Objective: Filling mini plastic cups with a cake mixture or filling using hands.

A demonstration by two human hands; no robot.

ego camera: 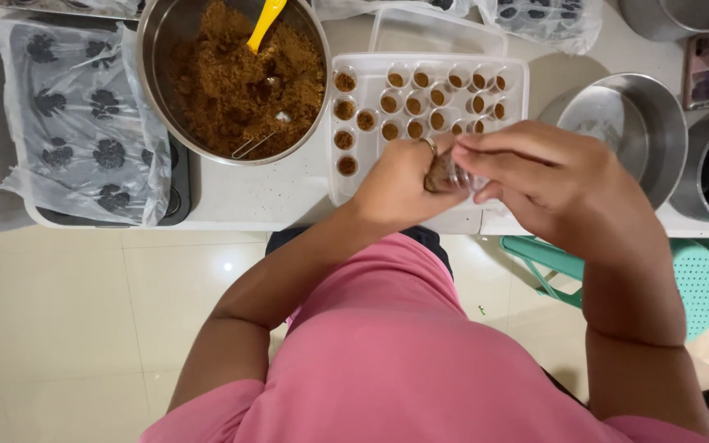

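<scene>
Left hand (395, 184), ring on one finger: curled around a small clear plastic cup of brown crumb (445, 175), held over the near edge of the white plastic tray (346, 189). Right hand (535, 168): fingertips pinched together at the cup's rim. Tray: rows of similar small filled cups (414, 104). Left of tray: large steel bowl of brown crumb (235, 82) with yellow spoon (266, 20). Right: empty steel bowl (625, 135).

Small cup (450, 174) mostly behind fingers (486, 156)
</scene>
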